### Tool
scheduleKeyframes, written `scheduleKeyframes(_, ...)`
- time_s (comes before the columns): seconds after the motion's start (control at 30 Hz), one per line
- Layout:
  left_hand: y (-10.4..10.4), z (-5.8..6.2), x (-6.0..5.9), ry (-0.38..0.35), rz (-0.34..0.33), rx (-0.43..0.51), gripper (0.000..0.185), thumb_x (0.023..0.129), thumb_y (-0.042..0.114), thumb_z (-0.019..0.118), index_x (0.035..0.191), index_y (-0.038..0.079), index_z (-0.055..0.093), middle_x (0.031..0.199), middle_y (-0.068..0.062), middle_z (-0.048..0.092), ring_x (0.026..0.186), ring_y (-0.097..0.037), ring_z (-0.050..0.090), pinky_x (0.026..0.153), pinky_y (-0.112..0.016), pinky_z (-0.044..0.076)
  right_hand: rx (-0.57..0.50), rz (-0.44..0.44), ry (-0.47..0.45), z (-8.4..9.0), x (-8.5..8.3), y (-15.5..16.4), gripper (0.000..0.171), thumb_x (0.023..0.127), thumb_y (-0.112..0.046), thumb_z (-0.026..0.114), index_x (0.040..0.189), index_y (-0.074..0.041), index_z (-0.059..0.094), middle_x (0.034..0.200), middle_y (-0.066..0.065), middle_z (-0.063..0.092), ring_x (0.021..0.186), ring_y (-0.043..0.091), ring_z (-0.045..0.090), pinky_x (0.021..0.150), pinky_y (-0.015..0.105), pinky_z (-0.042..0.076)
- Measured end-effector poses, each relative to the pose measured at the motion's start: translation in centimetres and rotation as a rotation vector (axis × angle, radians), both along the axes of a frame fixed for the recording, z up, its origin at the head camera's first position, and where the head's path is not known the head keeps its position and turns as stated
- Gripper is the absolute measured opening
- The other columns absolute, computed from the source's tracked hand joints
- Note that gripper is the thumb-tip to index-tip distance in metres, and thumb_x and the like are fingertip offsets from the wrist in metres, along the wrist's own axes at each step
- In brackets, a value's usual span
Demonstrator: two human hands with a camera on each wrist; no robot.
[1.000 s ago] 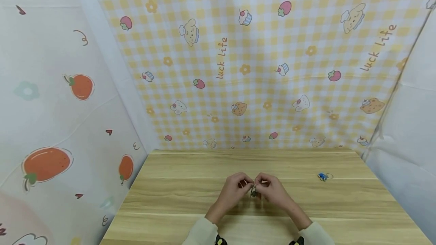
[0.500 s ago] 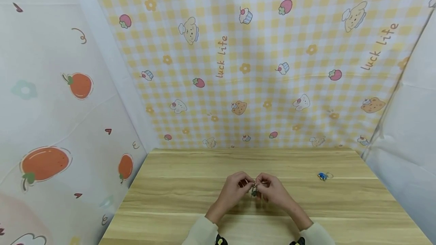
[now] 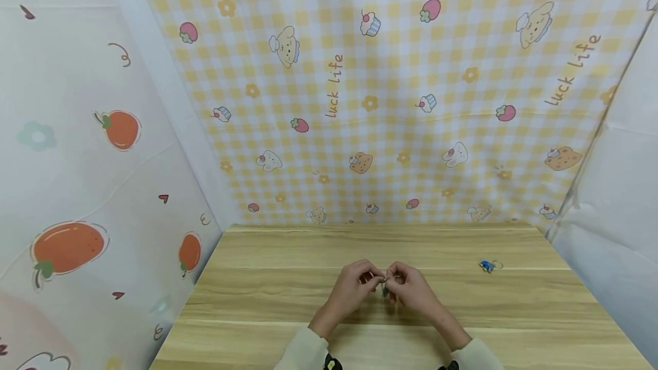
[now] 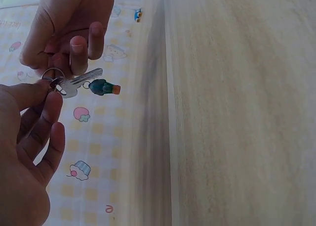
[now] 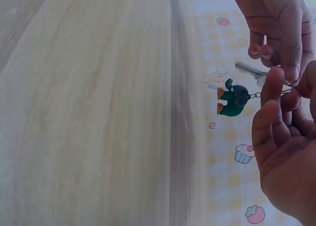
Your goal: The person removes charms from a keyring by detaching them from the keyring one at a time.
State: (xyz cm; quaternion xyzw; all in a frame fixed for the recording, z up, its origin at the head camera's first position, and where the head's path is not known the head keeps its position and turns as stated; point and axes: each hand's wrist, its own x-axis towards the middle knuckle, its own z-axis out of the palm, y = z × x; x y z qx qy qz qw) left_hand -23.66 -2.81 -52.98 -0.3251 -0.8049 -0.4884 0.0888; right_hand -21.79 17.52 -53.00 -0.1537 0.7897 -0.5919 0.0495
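Both hands meet above the middle of the wooden table (image 3: 267,296). My left hand (image 3: 371,278) and my right hand (image 3: 397,280) each pinch a small metal key ring (image 4: 51,76) between thumb and fingertips. A silver key (image 4: 81,81) and a dark green figure charm (image 5: 232,99) with orange feet hang from the ring, just above the tabletop. In the left wrist view my left hand (image 4: 42,95) is at the lower left and the right hand (image 4: 64,28) comes in from above. In the right wrist view my right hand (image 5: 279,90) holds the ring (image 5: 290,85) from below.
A second small key ring with a blue charm (image 3: 486,266) lies on the table to the far right, apart from the hands. Patterned cloth walls (image 3: 360,101) close in the table at the back and on both sides.
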Motion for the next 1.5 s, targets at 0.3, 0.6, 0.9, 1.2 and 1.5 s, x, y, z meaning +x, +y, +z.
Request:
scheduleKeyframes(0.3, -0.50, -0.30, -0.12, -0.031, 0.034, 0.004, 0.005, 0.102, 0.014, 0.073, 0.103, 0.012, 0.077, 0.098, -0.003, 0.077, 0.075, -0.001, 0.066, 0.069, -0.019, 0.056, 0.022, -0.056, 0.030, -0.11, -0.21, 0.18, 0.011, 0.109, -0.012, 0.059, 0.110, -0.004, 0.066, 0.091, 0.015, 0.066, 0.058, 0.027, 0.062, 0.045, 0.020, 0.039)
scheduleKeyframes(0.6, -0.55, -0.26, -0.07, -0.055, 0.029, 0.023, 0.007, 0.103, 0.016, 0.072, 0.105, 0.012, 0.077, 0.102, -0.003, 0.077, 0.077, 0.000, 0.067, 0.070, -0.020, 0.057, 0.070, -0.041, 0.217, -0.66, -0.56, 0.25, 0.010, 0.104, -0.013, 0.069, 0.113, -0.013, 0.073, 0.107, 0.011, 0.069, 0.071, 0.025, 0.068, 0.061, 0.029, 0.058)
scheduleKeyframes(0.9, -0.58, -0.14, 0.04, -0.127, 0.014, 0.046, 0.008, 0.103, 0.016, 0.071, 0.107, 0.011, 0.077, 0.100, -0.006, 0.075, 0.075, -0.005, 0.068, 0.069, -0.020, 0.057, 0.085, -0.062, 0.230, -0.67, -0.40, 0.07, 0.005, 0.102, -0.006, 0.070, 0.105, -0.011, 0.072, 0.100, 0.008, 0.069, 0.067, 0.004, 0.059, 0.058, 0.026, 0.056)
scheduleKeyframes(1.2, -0.74, 0.05, 0.16, -0.183, 0.005, 0.053, 0.010, 0.104, 0.021, 0.071, 0.105, 0.013, 0.078, 0.099, -0.006, 0.075, 0.076, -0.003, 0.065, 0.070, -0.020, 0.056, 0.085, -0.100, 0.160, -0.40, -0.36, 0.05, 0.008, 0.103, -0.006, 0.068, 0.102, -0.012, 0.074, 0.094, 0.007, 0.070, 0.059, 0.015, 0.058, 0.054, 0.025, 0.051)
scheduleKeyframes(1.5, -1.01, -0.02, 0.13, -0.156, -0.010, 0.033, 0.011, 0.105, 0.022, 0.069, 0.106, 0.014, 0.077, 0.098, -0.005, 0.074, 0.077, -0.003, 0.063, 0.073, -0.020, 0.055, 0.084, -0.126, 0.099, -0.41, -0.31, -0.08, 0.005, 0.103, -0.007, 0.068, 0.103, -0.008, 0.073, 0.094, 0.009, 0.069, 0.057, 0.019, 0.058, 0.053, 0.028, 0.053)
